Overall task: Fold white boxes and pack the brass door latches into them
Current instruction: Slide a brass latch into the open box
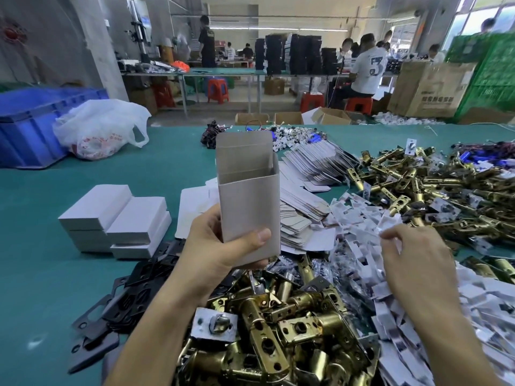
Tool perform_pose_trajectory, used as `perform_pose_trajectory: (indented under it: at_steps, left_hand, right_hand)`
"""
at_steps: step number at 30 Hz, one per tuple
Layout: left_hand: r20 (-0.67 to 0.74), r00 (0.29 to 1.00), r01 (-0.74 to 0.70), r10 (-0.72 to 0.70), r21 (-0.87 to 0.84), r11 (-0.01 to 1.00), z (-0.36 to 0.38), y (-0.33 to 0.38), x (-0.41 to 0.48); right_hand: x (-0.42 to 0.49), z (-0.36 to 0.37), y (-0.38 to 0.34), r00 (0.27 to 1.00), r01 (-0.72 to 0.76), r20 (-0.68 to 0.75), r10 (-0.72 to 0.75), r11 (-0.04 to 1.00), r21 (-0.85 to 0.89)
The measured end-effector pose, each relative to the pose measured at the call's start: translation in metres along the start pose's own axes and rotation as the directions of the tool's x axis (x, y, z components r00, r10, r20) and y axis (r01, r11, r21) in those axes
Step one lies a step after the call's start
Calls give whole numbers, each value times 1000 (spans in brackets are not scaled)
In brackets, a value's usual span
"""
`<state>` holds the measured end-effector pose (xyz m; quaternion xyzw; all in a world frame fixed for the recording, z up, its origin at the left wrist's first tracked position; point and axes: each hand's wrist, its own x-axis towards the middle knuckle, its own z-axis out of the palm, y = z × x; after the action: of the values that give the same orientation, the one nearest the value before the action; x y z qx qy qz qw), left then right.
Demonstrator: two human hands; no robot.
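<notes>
My left hand (217,246) grips an upright white box (248,196) near its bottom, thumb across the front; its top flap stands open and the inside looks empty. My right hand (415,257) reaches into a heap of small white card inserts (359,218), fingers curled and pinching one of them. Brass door latches (278,327) lie piled just below the box. A second, larger pile of brass latches (412,185) spreads at the right. Flat unfolded box blanks (312,165) are stacked behind the box.
Several closed white boxes (119,221) are stacked at the left on the green table (55,268). Black metal plates (117,305) lie at the lower left. A blue crate (30,126) and a white plastic bag (103,129) stand at the far left. People work at benches behind.
</notes>
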<state>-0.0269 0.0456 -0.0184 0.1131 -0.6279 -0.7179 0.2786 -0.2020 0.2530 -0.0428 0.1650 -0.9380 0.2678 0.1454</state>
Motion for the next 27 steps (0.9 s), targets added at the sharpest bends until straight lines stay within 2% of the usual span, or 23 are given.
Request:
perform_pose_trajectory:
  at_steps: [2, 4, 8, 10, 14, 18, 21, 25, 27]
  left_hand:
    - [5, 1000, 0, 0, 27, 1000, 0, -1, 1]
    - [8, 1000, -9, 9, 62, 998, 1, -2, 1]
    - [24, 1000, -22, 20, 90, 996, 1, -4, 0]
    - [35, 999, -30, 27, 99, 995, 1, -3, 0]
    - [-13, 999, -48, 49, 112, 993, -2, -3, 1]
    - [-31, 997, -62, 67, 118, 991, -3, -3, 1]
    - [17, 996, -90, 88, 136, 987, -2, -2, 0]
    - [50, 992, -123, 117, 166, 978, -3, -2, 0]
    - [55, 992, -125, 117, 178, 976, -3, -1, 0]
  right_hand:
    - [-1, -7, -7, 994, 109, -18, -107, 984, 144]
    - [-3, -14, -17, 976, 196, 28, -216, 927, 319]
    - [-14, -25, -41, 940, 202, 113, -323, 789, 580]
    - [-13, -29, -45, 930, 215, 114, -348, 772, 599]
    - [-6, -29, -37, 922, 200, 212, -325, 865, 460]
    - [-9, -28, -36, 918, 66, 285, -277, 813, 579]
    - [-12, -33, -50, 924, 73, 218, -315, 702, 708]
    - [-13, -54, -71, 895, 206, 27, -445, 467, 860]
    - [-10, -65, -81, 877, 264, -42, -478, 408, 874]
